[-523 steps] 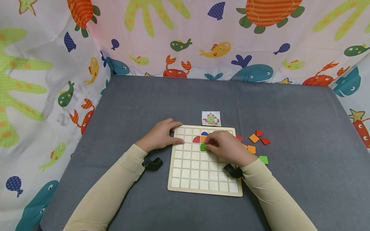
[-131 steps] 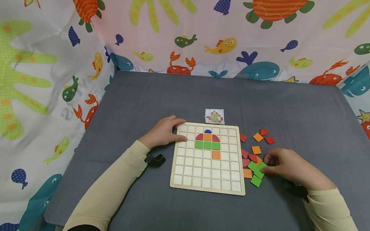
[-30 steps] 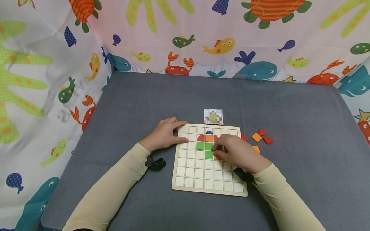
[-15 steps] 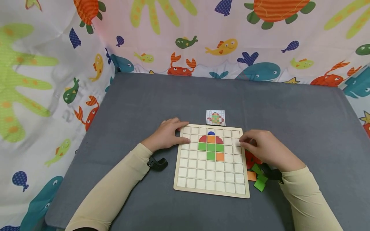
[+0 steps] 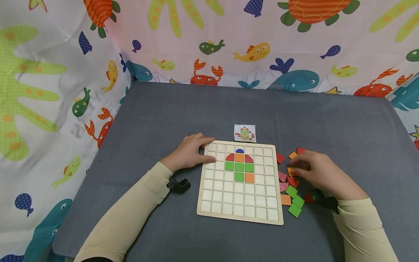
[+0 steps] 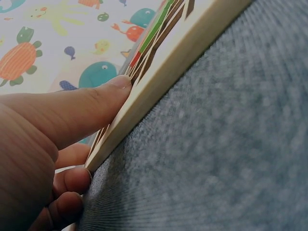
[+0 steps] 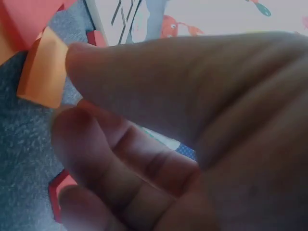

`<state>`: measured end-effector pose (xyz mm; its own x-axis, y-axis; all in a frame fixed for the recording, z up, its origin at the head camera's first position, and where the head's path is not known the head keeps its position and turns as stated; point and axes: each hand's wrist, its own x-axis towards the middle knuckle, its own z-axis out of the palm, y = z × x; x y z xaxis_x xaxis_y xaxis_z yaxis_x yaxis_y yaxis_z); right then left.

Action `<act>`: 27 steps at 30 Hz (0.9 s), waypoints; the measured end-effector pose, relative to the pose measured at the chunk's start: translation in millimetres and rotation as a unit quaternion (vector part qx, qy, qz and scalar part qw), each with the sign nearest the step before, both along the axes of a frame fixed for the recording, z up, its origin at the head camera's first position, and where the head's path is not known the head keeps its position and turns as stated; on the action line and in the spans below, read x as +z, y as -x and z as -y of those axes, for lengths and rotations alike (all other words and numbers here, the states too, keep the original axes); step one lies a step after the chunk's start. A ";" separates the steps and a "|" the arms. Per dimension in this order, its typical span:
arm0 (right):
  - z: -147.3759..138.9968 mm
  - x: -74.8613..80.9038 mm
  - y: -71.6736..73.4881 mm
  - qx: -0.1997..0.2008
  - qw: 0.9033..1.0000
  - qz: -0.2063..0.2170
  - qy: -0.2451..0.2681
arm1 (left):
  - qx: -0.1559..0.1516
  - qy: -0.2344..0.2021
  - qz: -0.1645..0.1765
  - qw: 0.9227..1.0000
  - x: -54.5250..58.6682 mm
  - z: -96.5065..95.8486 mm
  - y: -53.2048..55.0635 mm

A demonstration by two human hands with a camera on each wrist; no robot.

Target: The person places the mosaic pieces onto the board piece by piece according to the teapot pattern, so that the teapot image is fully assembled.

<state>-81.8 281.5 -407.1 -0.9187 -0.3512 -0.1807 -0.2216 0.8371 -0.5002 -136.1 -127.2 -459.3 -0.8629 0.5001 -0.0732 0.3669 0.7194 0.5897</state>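
Note:
My left hand (image 5: 190, 152) holds the left edge of a wooden grid board (image 5: 229, 211), thumb on top and fingers along its side in the left wrist view. My right hand (image 5: 317, 169) is over the loose tiles, thumb and index fingertip at the edges of an orange square tile (image 7: 44, 70), pinching it. On the board sit a blue half-round tile (image 5: 240, 151), two red quarter-round tiles flanking an orange square, a row of green squares (image 5: 239, 167), and a green square beside an orange square (image 5: 250, 178) below.
A small pattern card (image 5: 244, 133) lies beyond the board's far edge. Right of the board are red tiles (image 5: 283, 177), several green squares (image 5: 295, 210) and an orange square (image 5: 286, 199) at the board's edge. A printed curtain (image 5: 183, 54) rises behind the grey table (image 5: 176, 109).
Over the earlier frames, green and orange tiles appeared on the board. In the last second my right hand left the board and moved right to the orange tile. My left hand stayed.

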 end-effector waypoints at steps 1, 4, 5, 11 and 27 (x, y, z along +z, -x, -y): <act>-1.1 -0.6 -0.3 -0.001 1.000 0.001 0.000 | 0.001 0.000 0.000 1.000 0.0 0.1 -0.1; -3.1 -2.8 -0.4 0.002 1.000 0.008 -0.007 | 0.002 0.001 0.001 1.000 0.4 0.2 -0.5; -3.5 -3.7 -0.4 0.003 1.000 0.011 -0.009 | 0.002 0.001 0.001 1.000 0.6 0.1 -0.7; -4.7 -7.3 0.7 0.004 1.000 0.024 -0.020 | 0.002 0.001 0.002 1.000 1.6 -0.3 -0.9; 3.8 3.1 0.1 0.004 1.000 -0.001 0.002 | -0.001 -0.004 -0.003 1.000 0.8 -0.3 -0.4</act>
